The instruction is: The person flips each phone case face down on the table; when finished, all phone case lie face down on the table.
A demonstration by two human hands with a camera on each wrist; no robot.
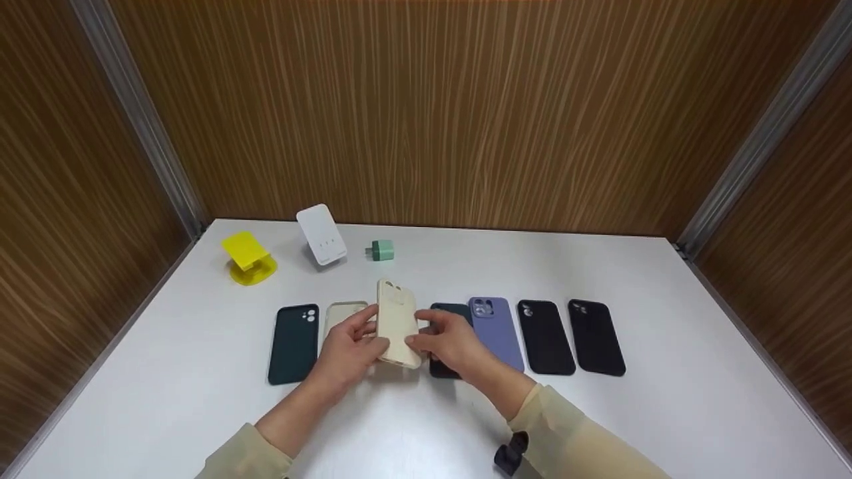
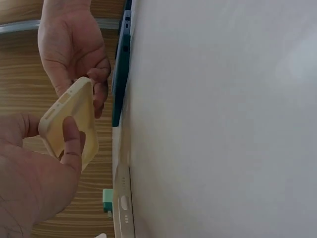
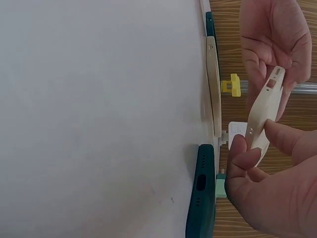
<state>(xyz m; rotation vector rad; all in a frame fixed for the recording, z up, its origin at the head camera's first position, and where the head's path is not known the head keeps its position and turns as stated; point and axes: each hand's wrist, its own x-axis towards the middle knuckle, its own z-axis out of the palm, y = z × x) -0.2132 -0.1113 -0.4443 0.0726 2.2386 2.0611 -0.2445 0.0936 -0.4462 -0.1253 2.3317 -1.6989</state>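
A cream phone case (image 1: 397, 322) is held tilted above the white table, its camera cutouts toward the far side. My left hand (image 1: 347, 359) grips its left edge between thumb and fingers. On the opposite edge, my right hand (image 1: 454, 342) pinches it with thumb and fingers. From the left wrist view, the case (image 2: 62, 106) looks hollow, with port openings along its short edge. A second cream case (image 1: 346, 308) lies below, partly hidden by my left hand. Behind my right hand lies a dark green case (image 1: 444, 371), mostly covered.
Another dark green case (image 1: 293, 346) lies at left. A purple case (image 1: 499, 336) and two black cases, one (image 1: 547, 338) beside the other (image 1: 597, 337), continue the row rightward. Farther back stand a yellow phone stand (image 1: 247, 256), a white stand (image 1: 322, 234) and a green plug adapter (image 1: 382, 250).
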